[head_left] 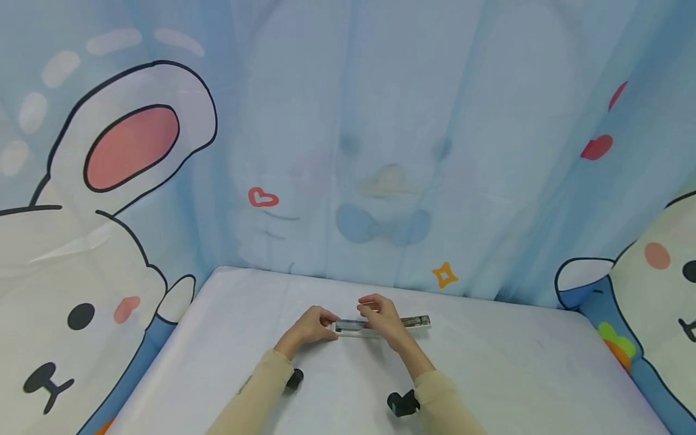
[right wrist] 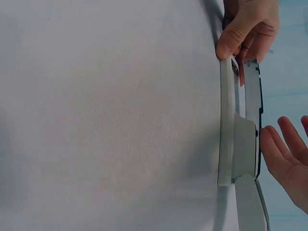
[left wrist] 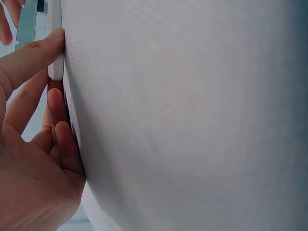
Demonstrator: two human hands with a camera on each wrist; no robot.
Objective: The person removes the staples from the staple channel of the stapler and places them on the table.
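A long, narrow white tray (head_left: 348, 335) lies on the white table, with a grey metal-looking strip (head_left: 350, 325) along its top. My left hand (head_left: 312, 326) grips the tray's left end; in the left wrist view the thumb presses on the white edge (left wrist: 56, 21). My right hand (head_left: 385, 317) is over the middle of the tray. In the right wrist view its fingers look loosely extended, one fingertip meeting the dark edge of a wider grey part (right wrist: 244, 147). A grey arm (right wrist: 251, 204) reaches past the tray's near end there. The strip's exact kind is unclear.
White cloth covers the table (head_left: 516, 362). A light blue curtain (head_left: 402, 90) with cartoon animals hangs behind and at both sides. Black devices show by the left wrist (head_left: 295, 379) and the right wrist (head_left: 402, 403).
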